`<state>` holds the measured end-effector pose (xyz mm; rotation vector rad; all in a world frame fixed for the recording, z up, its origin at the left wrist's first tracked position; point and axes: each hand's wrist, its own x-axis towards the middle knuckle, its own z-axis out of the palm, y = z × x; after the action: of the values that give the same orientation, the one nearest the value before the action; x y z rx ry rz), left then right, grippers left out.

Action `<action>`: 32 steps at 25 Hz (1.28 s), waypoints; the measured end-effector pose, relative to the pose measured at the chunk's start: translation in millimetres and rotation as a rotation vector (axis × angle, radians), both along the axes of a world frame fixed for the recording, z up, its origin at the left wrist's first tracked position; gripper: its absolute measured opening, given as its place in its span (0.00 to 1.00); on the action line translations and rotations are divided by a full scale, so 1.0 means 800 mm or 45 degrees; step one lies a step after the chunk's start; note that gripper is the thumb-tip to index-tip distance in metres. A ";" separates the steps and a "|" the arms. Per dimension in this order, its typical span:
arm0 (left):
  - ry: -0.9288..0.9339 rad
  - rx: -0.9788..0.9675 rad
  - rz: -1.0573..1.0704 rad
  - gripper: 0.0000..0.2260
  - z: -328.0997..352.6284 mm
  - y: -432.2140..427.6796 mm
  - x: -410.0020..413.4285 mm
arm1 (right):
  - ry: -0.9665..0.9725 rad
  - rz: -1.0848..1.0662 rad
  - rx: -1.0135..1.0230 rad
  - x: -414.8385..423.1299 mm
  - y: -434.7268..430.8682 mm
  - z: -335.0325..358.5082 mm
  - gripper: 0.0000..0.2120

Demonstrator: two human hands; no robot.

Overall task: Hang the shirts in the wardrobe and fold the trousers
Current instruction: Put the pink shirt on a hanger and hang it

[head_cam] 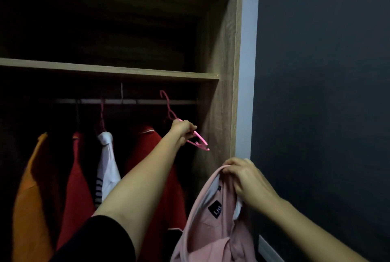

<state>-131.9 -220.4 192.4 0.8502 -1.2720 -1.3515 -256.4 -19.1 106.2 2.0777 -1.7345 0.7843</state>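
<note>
The left hand (pixel 183 129) pinches a thin pink plastic hanger (pixel 197 138) at the far right of the wardrobe rail (pixel 126 101), its hook raised to rail height, while the right hand (pixel 244 177) is clenched on the collar of a soft pink cotton shirt (pixel 211 230) hanging near the right. The shirt looks light and limp, so it is probably best held at the collar or shoulders. Its lower part is cut off, and the dark interior hides whether the hook touches the rail.
</note>
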 end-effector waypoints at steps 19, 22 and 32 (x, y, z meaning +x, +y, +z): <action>-0.393 -0.285 0.205 0.08 -0.162 0.229 0.419 | -0.215 -0.240 0.346 0.132 0.027 -0.067 0.24; -0.523 -0.234 0.119 0.08 -0.193 0.251 0.460 | -0.276 -0.223 0.393 0.145 0.041 -0.065 0.27; -0.752 -0.815 0.378 0.13 -0.259 0.295 0.371 | 0.131 0.268 0.324 0.267 0.056 -0.024 0.27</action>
<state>165.0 15.7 -14.9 0.9486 -1.8037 -0.3990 -43.2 25.6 87.1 2.4534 -1.6520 0.5214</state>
